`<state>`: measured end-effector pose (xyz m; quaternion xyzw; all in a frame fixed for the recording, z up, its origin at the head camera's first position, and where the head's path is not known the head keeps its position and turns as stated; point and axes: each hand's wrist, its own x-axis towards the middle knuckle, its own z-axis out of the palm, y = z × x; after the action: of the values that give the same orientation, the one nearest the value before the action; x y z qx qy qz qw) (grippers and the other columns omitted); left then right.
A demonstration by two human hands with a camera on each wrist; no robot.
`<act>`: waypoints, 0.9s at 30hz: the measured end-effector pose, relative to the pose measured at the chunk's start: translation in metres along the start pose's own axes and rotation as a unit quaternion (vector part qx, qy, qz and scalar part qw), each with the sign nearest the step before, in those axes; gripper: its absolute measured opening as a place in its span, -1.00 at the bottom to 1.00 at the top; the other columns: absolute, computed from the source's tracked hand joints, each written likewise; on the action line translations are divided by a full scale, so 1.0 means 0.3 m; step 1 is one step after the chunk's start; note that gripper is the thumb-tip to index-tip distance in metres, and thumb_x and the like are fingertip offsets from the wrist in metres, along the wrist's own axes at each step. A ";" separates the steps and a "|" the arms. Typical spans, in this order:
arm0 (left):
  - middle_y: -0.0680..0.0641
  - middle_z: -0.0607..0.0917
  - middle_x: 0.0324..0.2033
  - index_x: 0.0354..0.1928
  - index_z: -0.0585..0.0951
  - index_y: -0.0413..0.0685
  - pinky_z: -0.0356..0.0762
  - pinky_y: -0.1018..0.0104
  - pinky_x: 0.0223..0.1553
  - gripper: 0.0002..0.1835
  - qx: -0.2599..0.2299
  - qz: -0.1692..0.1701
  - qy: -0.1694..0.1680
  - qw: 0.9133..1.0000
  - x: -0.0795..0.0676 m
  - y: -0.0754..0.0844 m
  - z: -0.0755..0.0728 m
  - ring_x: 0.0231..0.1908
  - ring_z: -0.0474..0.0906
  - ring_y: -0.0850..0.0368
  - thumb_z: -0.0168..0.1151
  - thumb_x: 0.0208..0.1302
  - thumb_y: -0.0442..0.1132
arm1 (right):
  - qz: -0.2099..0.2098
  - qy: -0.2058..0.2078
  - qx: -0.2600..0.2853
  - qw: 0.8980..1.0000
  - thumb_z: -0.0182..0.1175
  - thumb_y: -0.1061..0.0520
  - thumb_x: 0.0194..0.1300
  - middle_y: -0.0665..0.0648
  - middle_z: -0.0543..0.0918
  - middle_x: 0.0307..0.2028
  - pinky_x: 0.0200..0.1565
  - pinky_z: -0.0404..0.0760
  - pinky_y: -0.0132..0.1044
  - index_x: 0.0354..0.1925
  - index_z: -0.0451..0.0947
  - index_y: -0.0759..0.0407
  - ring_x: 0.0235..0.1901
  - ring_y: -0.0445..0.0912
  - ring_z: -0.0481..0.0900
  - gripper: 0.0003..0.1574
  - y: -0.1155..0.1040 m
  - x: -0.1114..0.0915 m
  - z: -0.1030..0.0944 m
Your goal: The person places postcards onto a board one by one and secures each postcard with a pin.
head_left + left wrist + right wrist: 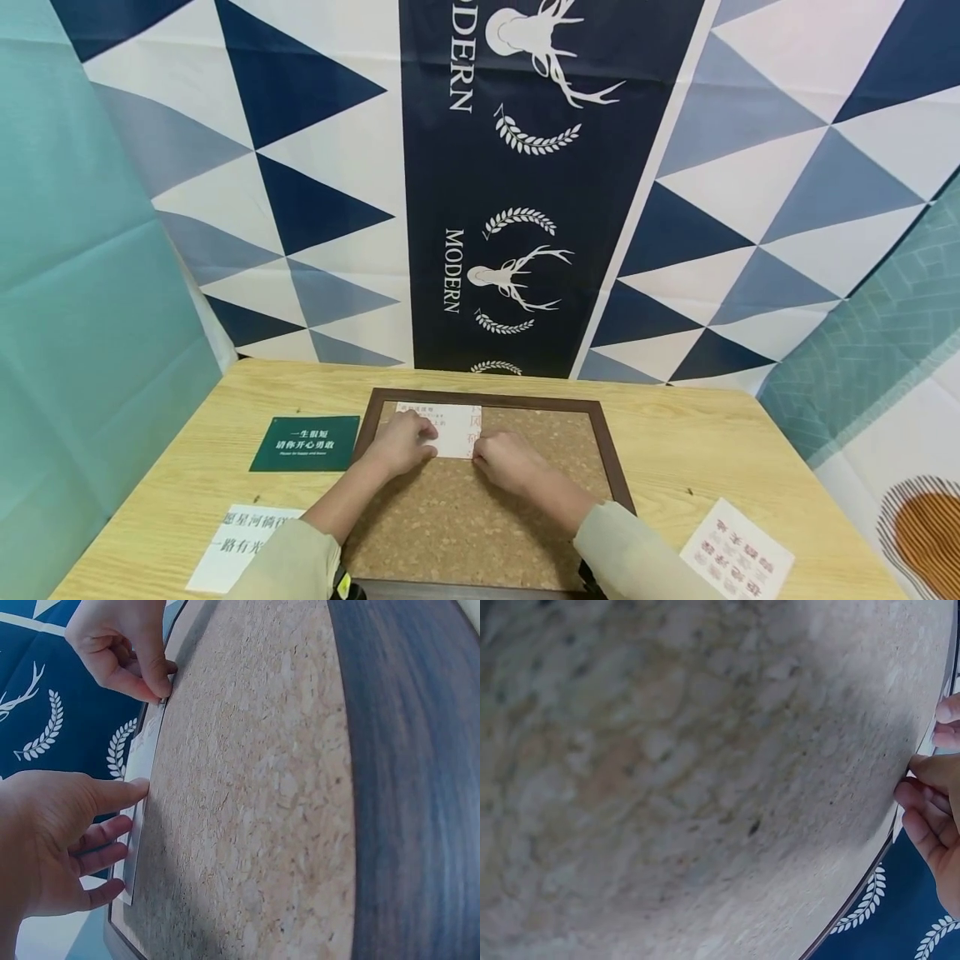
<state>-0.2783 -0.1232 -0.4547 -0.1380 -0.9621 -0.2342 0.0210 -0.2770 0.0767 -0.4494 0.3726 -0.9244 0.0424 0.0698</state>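
Beige sleeves (288, 562) lie nearest; a white card (455, 443) sits far left on the cork board (480, 525). Left hand (402, 443): fingers loosely extended, touching it. Right hand (512, 460): fingers pinch a tiny, unidentifiable object (163, 700) at the card's near right corner. Uneven pressure could skew the card. Backdrop (442, 175) reads "MODERN"; green card (303, 458), "一生很短 请你开心勇敢".

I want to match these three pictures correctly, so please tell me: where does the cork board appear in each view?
Head: the cork board is at the bottom centre, inside its dark brown frame.
Left wrist: it runs top to bottom through the middle, frame at right.
Right wrist: it fills most of the picture, ending towards the right.
Shared landmark: the right hand, seen in all three.
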 end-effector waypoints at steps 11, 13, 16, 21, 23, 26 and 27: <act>-0.03 0.63 -0.36 -0.31 0.69 -0.11 0.50 0.12 -0.08 -0.84 -0.004 -0.003 -0.005 1.000 -0.001 0.007 -0.004 -0.20 0.54 0.04 0.39 0.03 -0.24 | 0.020 0.001 0.040 0.999 0.26 0.20 0.18 -0.01 0.67 -0.45 -0.34 0.58 -0.37 -0.43 0.67 0.12 -0.39 -0.16 0.64 -0.92 0.004 -0.009 -0.003; -0.03 0.63 -0.36 -0.31 0.69 -0.11 0.50 0.13 -0.08 -0.84 -0.005 -0.002 -0.004 1.000 -0.001 0.006 -0.004 -0.21 0.54 0.04 0.39 0.03 -0.24 | 0.017 0.003 0.040 0.999 0.26 0.20 0.18 -0.01 0.67 -0.45 -0.35 0.57 -0.37 -0.43 0.67 0.12 -0.40 -0.17 0.63 -0.91 0.006 -0.007 -0.001; -0.03 0.63 -0.36 -0.32 0.69 -0.11 0.50 0.12 -0.08 -0.84 -0.008 -0.003 -0.004 1.000 -0.001 0.008 -0.004 -0.21 0.54 0.04 0.39 0.03 -0.25 | 0.011 0.011 0.041 0.999 0.25 0.20 0.19 -0.03 0.67 -0.47 -0.38 0.56 -0.38 -0.46 0.67 0.10 -0.42 -0.19 0.62 -0.90 0.010 -0.005 0.004; -0.03 0.62 -0.35 -0.31 0.69 -0.10 0.50 0.12 -0.07 -0.84 -0.004 -0.008 -0.007 1.000 -0.002 0.011 -0.005 -0.20 0.54 0.03 0.38 0.04 -0.23 | 0.014 0.014 0.058 0.998 0.25 0.20 0.19 -0.03 0.65 -0.50 -0.43 0.53 -0.40 -0.49 0.66 0.10 -0.47 -0.23 0.59 -0.87 0.012 0.000 0.005; -0.03 0.62 -0.35 -0.31 0.69 -0.09 0.50 0.12 -0.07 -0.84 0.000 -0.009 -0.008 1.000 -0.002 0.011 -0.005 -0.19 0.54 0.04 0.38 0.04 -0.23 | 0.019 0.009 0.062 0.998 0.25 0.19 0.20 -0.03 0.65 -0.51 -0.43 0.53 -0.40 -0.49 0.66 0.11 -0.47 -0.23 0.59 -0.86 0.012 0.002 0.005; -0.03 0.62 -0.35 -0.30 0.69 -0.09 0.50 0.12 -0.06 -0.84 0.003 -0.008 -0.008 1.000 -0.001 0.010 -0.004 -0.19 0.54 0.04 0.38 0.04 -0.22 | 0.031 0.002 0.071 0.997 0.25 0.19 0.20 -0.02 0.65 -0.49 -0.43 0.54 -0.39 -0.48 0.66 0.12 -0.46 -0.22 0.60 -0.87 0.009 0.005 0.004; -0.03 0.62 -0.35 -0.30 0.69 -0.09 0.50 0.12 -0.06 -0.84 0.003 -0.008 -0.008 1.000 -0.002 0.010 -0.004 -0.19 0.54 0.04 0.38 0.05 -0.22 | 0.033 0.001 0.074 0.997 0.25 0.20 0.20 -0.02 0.65 -0.49 -0.42 0.54 -0.40 -0.48 0.67 0.12 -0.46 -0.22 0.60 -0.87 0.008 0.006 0.003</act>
<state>-0.2771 -0.1214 -0.4524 -0.1318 -0.9641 -0.2304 0.0114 -0.2800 0.0772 -0.4501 0.3460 -0.9304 0.1133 0.0417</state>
